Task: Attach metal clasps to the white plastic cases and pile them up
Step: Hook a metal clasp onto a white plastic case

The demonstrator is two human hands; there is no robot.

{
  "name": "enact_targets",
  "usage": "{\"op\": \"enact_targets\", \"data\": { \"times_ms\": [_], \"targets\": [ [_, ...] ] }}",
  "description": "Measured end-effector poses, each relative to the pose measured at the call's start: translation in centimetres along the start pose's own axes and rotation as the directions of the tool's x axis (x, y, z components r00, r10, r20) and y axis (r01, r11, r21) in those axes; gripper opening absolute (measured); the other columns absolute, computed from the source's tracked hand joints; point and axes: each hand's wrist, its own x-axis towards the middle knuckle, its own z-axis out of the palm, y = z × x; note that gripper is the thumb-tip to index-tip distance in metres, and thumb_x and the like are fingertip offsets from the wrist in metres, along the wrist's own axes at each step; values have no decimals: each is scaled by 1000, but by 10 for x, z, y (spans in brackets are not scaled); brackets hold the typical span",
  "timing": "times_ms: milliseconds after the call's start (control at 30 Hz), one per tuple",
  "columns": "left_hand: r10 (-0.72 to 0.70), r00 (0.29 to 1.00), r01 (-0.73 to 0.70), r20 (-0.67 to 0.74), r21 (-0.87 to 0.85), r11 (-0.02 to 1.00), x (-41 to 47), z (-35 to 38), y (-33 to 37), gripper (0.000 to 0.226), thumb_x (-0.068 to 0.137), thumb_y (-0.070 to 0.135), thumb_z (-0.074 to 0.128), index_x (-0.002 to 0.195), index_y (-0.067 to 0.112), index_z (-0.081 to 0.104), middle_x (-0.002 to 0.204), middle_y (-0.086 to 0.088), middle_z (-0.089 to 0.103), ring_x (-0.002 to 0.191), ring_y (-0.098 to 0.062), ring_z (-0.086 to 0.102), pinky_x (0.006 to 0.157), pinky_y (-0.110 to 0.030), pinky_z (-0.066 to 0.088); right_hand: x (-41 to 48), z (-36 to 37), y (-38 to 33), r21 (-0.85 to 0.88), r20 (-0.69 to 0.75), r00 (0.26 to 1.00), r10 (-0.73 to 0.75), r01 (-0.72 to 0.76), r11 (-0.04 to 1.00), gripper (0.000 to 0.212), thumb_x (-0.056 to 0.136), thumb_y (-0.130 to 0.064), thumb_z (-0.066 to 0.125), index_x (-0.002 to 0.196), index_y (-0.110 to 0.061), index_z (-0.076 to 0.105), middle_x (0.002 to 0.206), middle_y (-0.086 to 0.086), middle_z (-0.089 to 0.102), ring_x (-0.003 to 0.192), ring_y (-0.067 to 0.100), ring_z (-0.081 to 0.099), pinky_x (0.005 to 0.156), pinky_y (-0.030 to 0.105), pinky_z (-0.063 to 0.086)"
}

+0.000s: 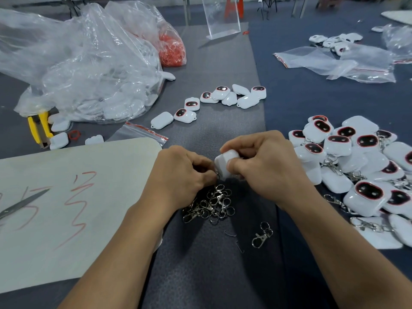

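My right hand (265,161) grips a white plastic case (225,159) just above the table's middle. My left hand (180,172) pinches a metal clasp (218,175) against the case's lower corner; most of that clasp is hidden by the fingers. Directly below both hands lies a heap of loose metal clasps (211,205). One single clasp (262,235) lies apart at the lower right. A pile of cases with clasps attached (356,166) spreads out on the right.
Several loose cases (223,98) lie beyond my hands. A big clear bag of cases (89,70) fills the far left, beside a bag of red rings (171,50). White paper (66,197) with scissors (20,205) lies at left, a yellow tool (39,128) behind it.
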Motion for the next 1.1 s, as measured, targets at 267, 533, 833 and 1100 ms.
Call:
{"op": "enact_targets", "data": {
  "times_ms": [267,533,833,1100],
  "targets": [
    [-2,1000,2,3,2,1000,1,0,-1,25,63,35,76,63,59,68,61,15,69,57,0,63,55,-12,47,5,0,4,3,21,998,55,-55,998,32,74,-3,70,84,-31,82,70,-13,76,53,-2,61,62,21,47],
    [14,998,-10,-64,53,999,-4,3,2,7,65,35,78,68,40,75,49,15,61,41,1,49,44,-10,36,-1,9,12,130,45,993,107,-112,985,28,68,-12,68,82,-33,79,69,-8,75,46,3,59,54,23,45],
    [-20,989,-24,-144,-295,955,-1,-7,-1,22,64,25,78,81,39,80,59,13,66,50,0,53,55,-13,44,5,-3,4,605,184,925,333,-374,703,23,81,14,60,82,-2,76,69,17,70,45,20,54,39,20,39],
    [-49,999,25,-22,-617,786,-3,-4,14,13,61,31,84,73,30,82,65,5,73,55,-2,58,55,-13,45,4,-8,1,676,268,902,339,-427,601,24,82,11,53,83,1,75,73,19,68,46,19,54,38,18,37]
  ]
}}
